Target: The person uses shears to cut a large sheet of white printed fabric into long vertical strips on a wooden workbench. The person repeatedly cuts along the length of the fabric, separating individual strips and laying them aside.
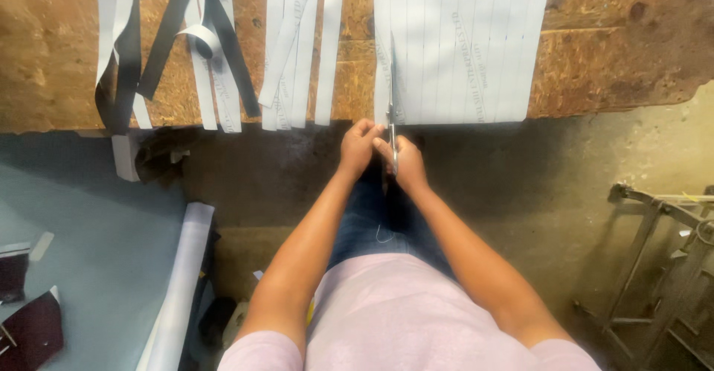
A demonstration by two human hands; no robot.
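Rough brown chipboard worktable point(610, 51) fills the top of the view; its near edge runs left to right just beyond the hands, stepping back at the far right. Below the edge, bare dim floor lies open on both sides of the arms.

Wide pale-grey ruled sheet of material point(465, 44) lies flat on the table at 12 to 1 o'clock from the hands, its near edge flush with or slightly overhanging the table edge. Long steel scissors point(391, 129) stand at the sheet's left margin, blades pointing toward 12 o'clock, tips well into the sheet, cutting line parallel to the ruled lines.

Cut pale-grey strips point(297, 51) lie at 11 o'clock, some hanging over the edge; farther, at 10 o'clock, looser strips with dark undersides point(212, 44) curl and twist.

Right hand point(407, 164) closed around the scissor handles, just short of the table edge. Left hand point(358, 146) closed, touching the right hand, fingers at the sheet's near edge beside the blades; exactly what it pinches I cannot tell. Both forearms extended forward, converging.

At 8 o'clock a white roll point(182, 282) leans beside a grey surface. At 4 o'clock a grey metal frame point(658, 267).
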